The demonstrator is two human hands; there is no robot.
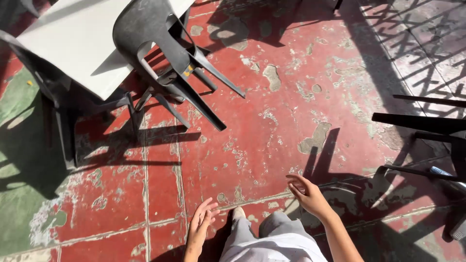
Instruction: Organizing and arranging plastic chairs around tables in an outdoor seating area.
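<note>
Left hand: our left hand (pixel 200 224) hangs low beside the leg, fingers straight and loosely together, palm turned inward; it holds nothing.
Right hand: our right hand (pixel 307 194) is out in front, fingers spread and slightly curled, empty, over the bare floor and touching nothing.
Nearest thing: the dark plastic chair (pixel 167 53) lies tipped with its seat propped on the white table (pixel 77 43), its legs jutting out towards us, well apart from both hands.
Table: set at the upper left, its edge partly under the chair's back, with another dark chair tucked in shadow beneath it.
Floor: red painted floor (pixel 272 121), flaking in pale patches, with a green strip at the left edge.
Right side: black furniture frame (pixel 427 126) stands near the right hand's side, half in shadow.
Risk, chair: we judge the propped chair unsteady; a pull on one leg could slide it off the table edge.
Risk, footing: the outstretched legs sit low in our path, and hard shadows hide them, so a step forward could catch a shin.
</note>
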